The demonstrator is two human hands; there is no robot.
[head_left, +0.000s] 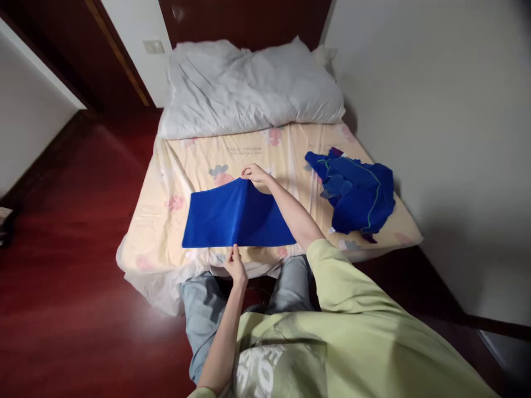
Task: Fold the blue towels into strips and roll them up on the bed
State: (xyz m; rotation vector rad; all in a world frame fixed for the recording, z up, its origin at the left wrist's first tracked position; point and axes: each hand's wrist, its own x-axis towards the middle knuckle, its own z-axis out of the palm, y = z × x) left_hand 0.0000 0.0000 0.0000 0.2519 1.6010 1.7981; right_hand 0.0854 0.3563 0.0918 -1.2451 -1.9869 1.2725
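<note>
A blue rectangular cloth (pixel 213 218) spreads across the front part of the bed, raised in a ridge along its middle. At its near edge, my left hand (pixel 236 265) pinches the cloth between thumb and fingers. My right hand (pixel 254 173) reaches over the cloth and pinches the far edge at the top of the same ridge. The right forearm hides some of the cloth's right half. To the right lies a crumpled heap of blue clothing (pixel 360 193) with a light green seam line, apart from both hands.
The bed (pixel 166 166) has a cream sheet with pink and grey prints. A large white pillow (pixel 253 91) lies at its head. A wall (pixel 435 138) runs along the right side, and dark red floor (pixel 83 265) on the left.
</note>
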